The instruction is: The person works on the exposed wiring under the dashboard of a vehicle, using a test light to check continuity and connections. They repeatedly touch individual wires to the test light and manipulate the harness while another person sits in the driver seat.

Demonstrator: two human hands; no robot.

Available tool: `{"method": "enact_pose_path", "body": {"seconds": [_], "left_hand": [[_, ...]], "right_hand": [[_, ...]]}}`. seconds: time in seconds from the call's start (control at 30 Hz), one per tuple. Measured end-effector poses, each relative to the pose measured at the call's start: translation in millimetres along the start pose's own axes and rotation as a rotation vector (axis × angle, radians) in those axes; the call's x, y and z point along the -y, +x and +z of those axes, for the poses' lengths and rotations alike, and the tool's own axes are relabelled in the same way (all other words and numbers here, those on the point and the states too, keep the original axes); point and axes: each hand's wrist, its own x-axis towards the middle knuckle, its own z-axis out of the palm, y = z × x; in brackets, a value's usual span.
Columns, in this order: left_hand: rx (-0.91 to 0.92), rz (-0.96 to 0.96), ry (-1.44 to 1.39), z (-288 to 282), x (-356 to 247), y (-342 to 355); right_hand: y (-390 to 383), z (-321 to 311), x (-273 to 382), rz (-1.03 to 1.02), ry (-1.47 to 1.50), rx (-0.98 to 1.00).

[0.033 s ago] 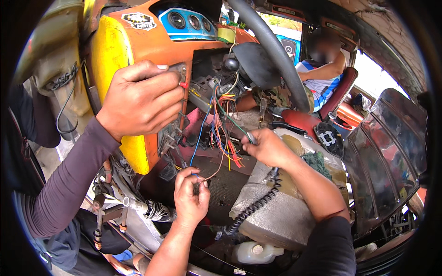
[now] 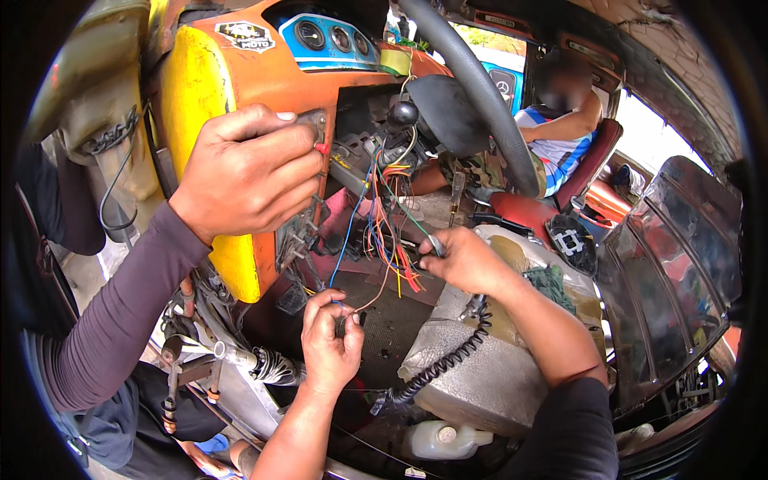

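Note:
My left hand [image 2: 332,344] is closed in a pinch low in the middle, gripping the ends of a blue wire [image 2: 349,232] and a brown wire [image 2: 379,294]. A small dark piece shows between its fingers; its kind cannot be made out. To the right, my right hand [image 2: 464,260] is closed on a green wire [image 2: 406,212] and a small silvery piece [image 2: 436,246], mostly hidden by the fingers. Between my hands hangs a bundle of loose coloured wires [image 2: 390,240] below the steering column. A black coiled cord [image 2: 440,358] runs below my right hand.
Another person's hand [image 2: 248,172], purple-sleeved, rests by the orange dashboard [image 2: 296,88] at left. The steering wheel [image 2: 480,88] is above. A seated person [image 2: 556,136] is at far right. A silvery padded cover [image 2: 480,376] and a white plastic bottle [image 2: 448,440] lie below.
My right hand has shifted slightly down and turned a little, with the green wire and silvery piece still in it. My left hand stays almost still.

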Motion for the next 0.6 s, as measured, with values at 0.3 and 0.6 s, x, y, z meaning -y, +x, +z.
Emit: {"method": "enact_pose_path", "body": {"seconds": [0.3,0.6], "left_hand": [[0.003,0.005,-0.040,2.1,-0.2,5.7],[0.024,0.001,-0.044,3.1,1.9,4.6]], "right_hand": [[6.8,8.6,-3.5,0.005,-0.282,0.068],[13.8,19.2,-20.2,-0.041,-0.275,0.054]]}}
